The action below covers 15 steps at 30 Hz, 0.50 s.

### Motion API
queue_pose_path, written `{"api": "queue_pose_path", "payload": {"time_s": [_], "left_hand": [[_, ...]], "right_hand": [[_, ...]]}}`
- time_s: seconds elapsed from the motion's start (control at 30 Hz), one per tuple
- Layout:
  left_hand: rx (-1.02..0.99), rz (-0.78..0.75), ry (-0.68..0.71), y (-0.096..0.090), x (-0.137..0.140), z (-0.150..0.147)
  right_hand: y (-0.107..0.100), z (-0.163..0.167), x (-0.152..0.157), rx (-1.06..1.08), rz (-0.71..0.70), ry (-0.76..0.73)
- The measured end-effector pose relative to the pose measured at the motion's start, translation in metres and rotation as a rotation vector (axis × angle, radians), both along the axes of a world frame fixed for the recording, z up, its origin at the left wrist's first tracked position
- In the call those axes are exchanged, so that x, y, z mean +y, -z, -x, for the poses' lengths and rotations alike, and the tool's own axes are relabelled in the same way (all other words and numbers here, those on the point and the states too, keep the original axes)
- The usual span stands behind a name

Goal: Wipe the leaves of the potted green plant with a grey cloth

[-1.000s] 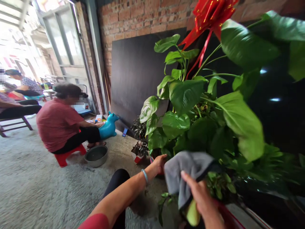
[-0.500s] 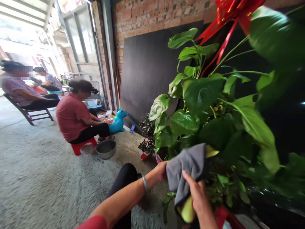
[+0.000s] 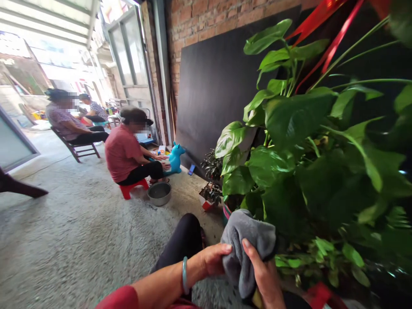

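Observation:
A grey cloth [image 3: 246,240] is bunched up between my hands, low in front of the large leafy plant [image 3: 286,124]. My left hand [image 3: 215,259], with a pale bangle on the wrist, grips the cloth's left side, thumb on top. On the right side my right hand [image 3: 265,272] is closed around it, its thumb pressed on the folds. A small yellow patch [image 3: 257,297] shows beneath the cloth by my right palm; I cannot tell whether it is the cloth's other side or something inside it.
A person in a red shirt [image 3: 120,152] sits on a red stool [image 3: 133,189] beside a metal basin [image 3: 159,194] and a blue animal-shaped toy [image 3: 175,159]. Another person [image 3: 69,118] sits on a wooden chair [image 3: 75,148]. A small dark-leaved potted plant [image 3: 210,195] stands ahead.
The cloth has gone from spread out to bunched, and my hands have come closer together. Most of the yellow is now covered. The view has turned left.

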<state>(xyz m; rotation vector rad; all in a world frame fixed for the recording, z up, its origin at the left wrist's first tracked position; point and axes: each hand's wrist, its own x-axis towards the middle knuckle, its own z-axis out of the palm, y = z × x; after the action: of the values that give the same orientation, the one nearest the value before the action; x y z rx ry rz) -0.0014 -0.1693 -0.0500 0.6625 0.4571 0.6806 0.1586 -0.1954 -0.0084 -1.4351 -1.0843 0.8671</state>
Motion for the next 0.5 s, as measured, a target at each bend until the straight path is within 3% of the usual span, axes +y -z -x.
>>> {"api": "queue_pose_path", "payload": {"time_s": [0.17,0.3,0.37,0.5], "left_hand": [[0.000,0.022,-0.189,-0.033,-0.006,0.000],[0.082,0.090,-0.414,-0.053,0.010,0.010],[0.144,0.047,-0.503,-0.063,0.018,0.019],[0.310,-0.182,-0.531,-0.074,0.024,0.038]], "right_hand": [[-0.020,0.012,0.011,-0.018,-0.041,-0.057],[-0.026,0.003,0.019,-0.038,0.003,-0.130],[-0.027,-0.007,0.020,-0.024,0.044,-0.157],[-0.036,-0.024,0.025,0.021,-0.012,0.120]]}}
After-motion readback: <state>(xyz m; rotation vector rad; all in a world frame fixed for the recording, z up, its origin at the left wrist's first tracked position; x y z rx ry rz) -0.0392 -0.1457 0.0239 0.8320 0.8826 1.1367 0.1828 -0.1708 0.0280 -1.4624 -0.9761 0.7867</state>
